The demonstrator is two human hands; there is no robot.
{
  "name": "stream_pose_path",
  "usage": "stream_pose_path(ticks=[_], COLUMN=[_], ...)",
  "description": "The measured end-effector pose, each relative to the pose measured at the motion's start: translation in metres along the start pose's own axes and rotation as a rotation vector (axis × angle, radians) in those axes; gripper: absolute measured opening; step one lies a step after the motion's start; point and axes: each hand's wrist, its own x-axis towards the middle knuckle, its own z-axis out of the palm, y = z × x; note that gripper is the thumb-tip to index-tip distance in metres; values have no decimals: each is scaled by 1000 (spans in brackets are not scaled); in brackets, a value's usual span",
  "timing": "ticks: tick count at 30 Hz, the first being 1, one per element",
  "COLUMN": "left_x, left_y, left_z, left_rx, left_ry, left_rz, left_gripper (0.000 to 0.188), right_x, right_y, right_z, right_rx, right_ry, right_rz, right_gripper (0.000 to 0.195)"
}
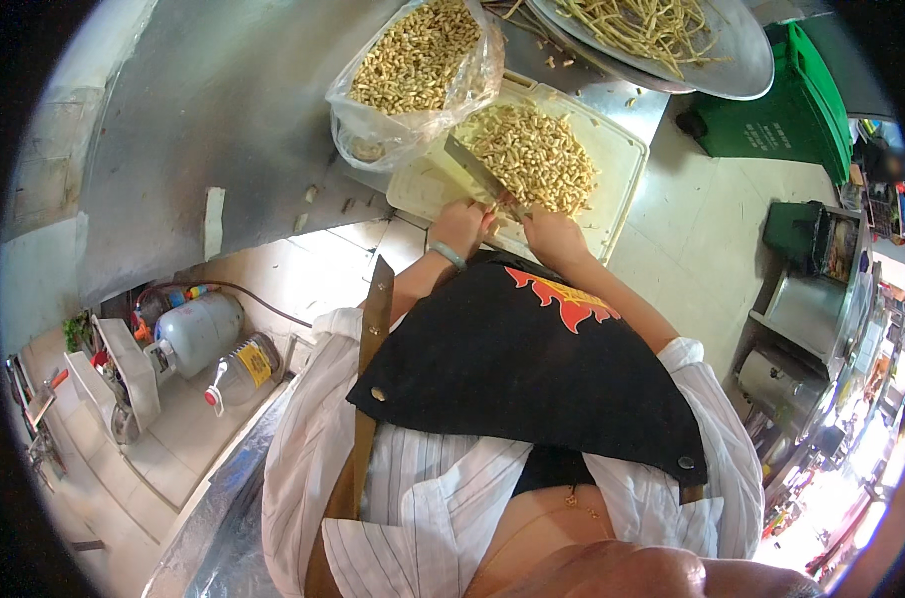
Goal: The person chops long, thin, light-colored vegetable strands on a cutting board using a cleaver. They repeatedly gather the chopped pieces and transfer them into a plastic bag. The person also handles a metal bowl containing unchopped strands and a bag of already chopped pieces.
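Note:
My right hand (pixel 555 238) is closed around the handle end of a cleaver (pixel 476 166), whose broad blade points up and to the left across a pale plastic cutting board (pixel 621 179). My left hand (pixel 461 227), with a bracelet at the wrist, is at the near edge of the board beside the blade, its fingertips on a few short pieces; its grip is partly hidden. Against the blade's far side lies a heap of chopped long beans (pixel 546 161). A clear plastic bag (pixel 351 131) full of similar chopped pieces stands open at the board's upper left.
Uncut long beans lie in a large metal bowl (pixel 748 63) beyond the board. A green bin (pixel 766 119) stands on the floor at the upper right. A steel surface (pixel 198 127) extends to the left; a gas cylinder (pixel 200 333) and plastic jug (pixel 243 374) are below it.

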Motion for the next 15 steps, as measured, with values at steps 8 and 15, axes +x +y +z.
stream_pose_path(ticks=[8, 15], left_x=[-4, -15], left_y=[4, -5], left_z=[-7, -10], left_rx=[-26, 50], left_ry=[90, 8], left_rz=[141, 71], left_gripper=[17, 12], right_x=[2, 4], right_y=[5, 1], right_z=[9, 15], right_rx=[-24, -21], right_ry=[15, -17], right_rz=[1, -64], right_gripper=[30, 29])
